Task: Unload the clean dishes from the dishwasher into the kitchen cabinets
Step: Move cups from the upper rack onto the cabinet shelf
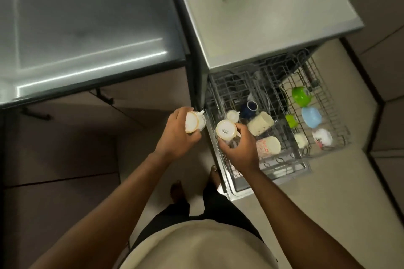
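My left hand (177,135) grips a white cup (193,124) on its side, base towards me, just left of the dishwasher. My right hand (239,148) holds a second white cup (225,130), base up, over the left edge of the pulled-out wire rack (332,116). In the rack lie a small white cup (232,115), a dark blue mug (249,108), a cream mug (260,123), a flowered mug (269,146), green cups (301,96), a blue bowl (311,117) and a white patterned cup (323,137).
The dishwasher's steel top (262,17) stands ahead. A dark glossy counter (87,28) lies to the left, with brown cabinet doors and black handles (36,113) below it. My feet stand on the pale floor (328,192) beside the open dishwasher door (240,190).
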The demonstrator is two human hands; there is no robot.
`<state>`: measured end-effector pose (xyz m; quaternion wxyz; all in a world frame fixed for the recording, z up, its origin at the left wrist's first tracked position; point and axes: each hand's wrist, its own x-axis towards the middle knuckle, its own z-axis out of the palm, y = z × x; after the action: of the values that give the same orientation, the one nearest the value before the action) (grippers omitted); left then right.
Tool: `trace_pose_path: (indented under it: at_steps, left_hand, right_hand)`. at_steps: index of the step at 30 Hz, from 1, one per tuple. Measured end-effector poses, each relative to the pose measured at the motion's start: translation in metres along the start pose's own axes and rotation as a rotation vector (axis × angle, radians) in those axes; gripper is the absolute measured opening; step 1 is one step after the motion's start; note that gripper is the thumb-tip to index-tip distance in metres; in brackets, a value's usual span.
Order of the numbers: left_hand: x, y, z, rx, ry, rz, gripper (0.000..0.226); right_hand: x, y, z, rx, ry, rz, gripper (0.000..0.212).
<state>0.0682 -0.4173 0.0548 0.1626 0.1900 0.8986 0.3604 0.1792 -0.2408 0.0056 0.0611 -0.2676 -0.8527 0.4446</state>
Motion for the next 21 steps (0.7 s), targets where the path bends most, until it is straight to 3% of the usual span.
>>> trace_pose_path:
  at_steps: [10, 17, 21]
  left_hand:
    - [-0.029, -0.033, -0.077, 0.014, 0.235, 0.005, 0.067]
    - [-0.024, -0.039, -0.13, -0.077, 0.317, 0.001, 0.067]
    - [-0.023, -0.036, -0.166, -0.1, 0.455, 0.046, 0.072]
  right_hand:
    - [0.018, -0.097, 0.029, 0.123, -0.049, -0.206, 0.056]
    - [0.033, -0.146, 0.043, 0.164, -0.058, -0.291, 0.057]
    - [0.037, -0.185, 0.05, 0.242, -0.072, -0.333, 0.047]
